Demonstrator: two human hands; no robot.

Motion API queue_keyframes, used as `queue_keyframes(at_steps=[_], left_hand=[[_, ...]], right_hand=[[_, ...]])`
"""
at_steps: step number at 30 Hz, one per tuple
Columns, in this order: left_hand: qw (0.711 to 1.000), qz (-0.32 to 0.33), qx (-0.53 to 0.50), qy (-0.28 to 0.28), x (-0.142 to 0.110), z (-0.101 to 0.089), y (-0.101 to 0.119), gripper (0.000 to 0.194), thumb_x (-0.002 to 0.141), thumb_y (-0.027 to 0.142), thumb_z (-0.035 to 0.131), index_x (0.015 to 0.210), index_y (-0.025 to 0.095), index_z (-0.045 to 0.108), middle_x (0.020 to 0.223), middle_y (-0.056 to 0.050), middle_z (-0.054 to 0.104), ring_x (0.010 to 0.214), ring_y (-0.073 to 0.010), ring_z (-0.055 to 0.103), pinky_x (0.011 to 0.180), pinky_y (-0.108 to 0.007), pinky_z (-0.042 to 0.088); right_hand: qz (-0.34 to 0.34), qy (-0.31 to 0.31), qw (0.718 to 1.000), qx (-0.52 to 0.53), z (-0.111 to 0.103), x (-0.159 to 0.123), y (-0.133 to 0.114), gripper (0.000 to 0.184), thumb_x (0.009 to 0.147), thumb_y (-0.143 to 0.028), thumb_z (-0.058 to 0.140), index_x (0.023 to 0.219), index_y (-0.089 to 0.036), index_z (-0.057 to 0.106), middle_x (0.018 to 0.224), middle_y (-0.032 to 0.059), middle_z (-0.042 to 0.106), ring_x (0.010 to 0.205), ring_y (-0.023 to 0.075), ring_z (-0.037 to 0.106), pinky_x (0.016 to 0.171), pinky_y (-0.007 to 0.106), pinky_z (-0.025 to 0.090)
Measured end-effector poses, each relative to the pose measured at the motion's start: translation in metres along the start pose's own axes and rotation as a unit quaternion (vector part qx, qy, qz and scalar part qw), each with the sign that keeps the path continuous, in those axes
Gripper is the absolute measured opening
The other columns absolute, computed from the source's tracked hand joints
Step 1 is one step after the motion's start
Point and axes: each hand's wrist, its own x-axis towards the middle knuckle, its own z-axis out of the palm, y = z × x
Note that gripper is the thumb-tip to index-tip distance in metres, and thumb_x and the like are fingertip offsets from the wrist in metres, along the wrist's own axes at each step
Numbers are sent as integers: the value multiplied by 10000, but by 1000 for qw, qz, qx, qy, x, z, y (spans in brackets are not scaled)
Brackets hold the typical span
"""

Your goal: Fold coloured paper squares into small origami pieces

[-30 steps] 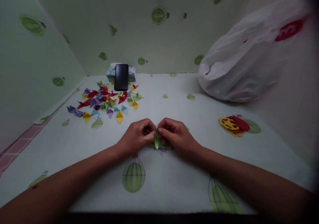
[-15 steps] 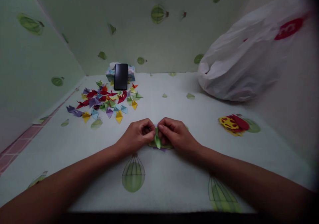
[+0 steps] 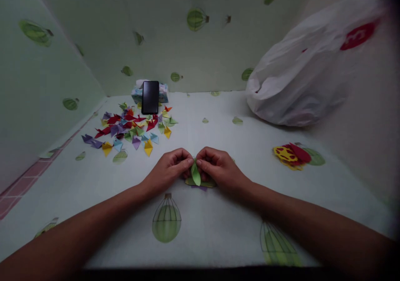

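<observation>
Pale sheeting (image 3: pixel 215 239) printed with green hot-air balloons covers the tabletop, and walls (image 3: pixel 159 35) with the same print rise behind it and on the left. Near the middle of the surface, a narrow green folded paper (image 3: pixel 196 175) is held between the two hands, its upper end at the fingertips and its pointed lower end hanging toward the person. The left hand (image 3: pixel 171 167) meets it from the left, fingers curled and thumb closed against them in a pinch at the top of the paper. The right hand (image 3: pixel 221 168) mirrors this from the other side, thumb and forefinger nearly closed on the same upper end; the remaining fingers curl in behind, partly hidden. Just below the paper and partly behind it lies a flat olive-green piece (image 3: pixel 208 184), with a bit of purple paper (image 3: pixel 199 187) showing under its near edge.

Farther off to the left, beyond the left hand, spreads a loose pile of small folded papers (image 3: pixel 127 125) in red, purple, yellow, blue, green and orange. At its back edge a dark-screened phone (image 3: pixel 150 97) leans on a tissue box (image 3: pixel 163 93). To the right, well apart from the right hand, are red and yellow cut-outs (image 3: pixel 291 155), and behind them a bulging white plastic bag (image 3: pixel 290 85) with a red mark.
</observation>
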Motion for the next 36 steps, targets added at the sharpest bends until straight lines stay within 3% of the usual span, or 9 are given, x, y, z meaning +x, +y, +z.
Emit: queue_keyframes(at_steps=[12, 22, 36], left_hand=[[1000, -9, -27, 4, 1, 2, -2, 224, 824, 364, 672, 826, 157, 585, 674, 32, 583, 606, -105, 551, 600, -239, 451], [1000, 20, 4, -15, 0, 1, 1, 208, 900, 351, 581, 856, 149, 599, 695, 19, 588, 649, -113, 551, 639, -245, 447], [1000, 9, -28, -10, 1, 1, -6, 192, 855, 329, 647, 853, 152, 571, 680, 33, 583, 624, -102, 550, 608, -232, 450]], right_hand=[[-12, 8, 1000, -20, 0, 1, 6, 136, 842, -288, 603, 766, -188, 549, 597, -39, 537, 512, 100, 498, 476, 227, 384], [-23, 12, 999, -34, -1, 1, 8, 145, 837, -298, 592, 752, -191, 544, 587, -35, 542, 500, 102, 496, 473, 231, 380], [-60, 20, 995, -76, -1, 2, 11, 132, 839, -263, 588, 743, -179, 557, 595, -37, 526, 523, 96, 470, 490, 222, 354]])
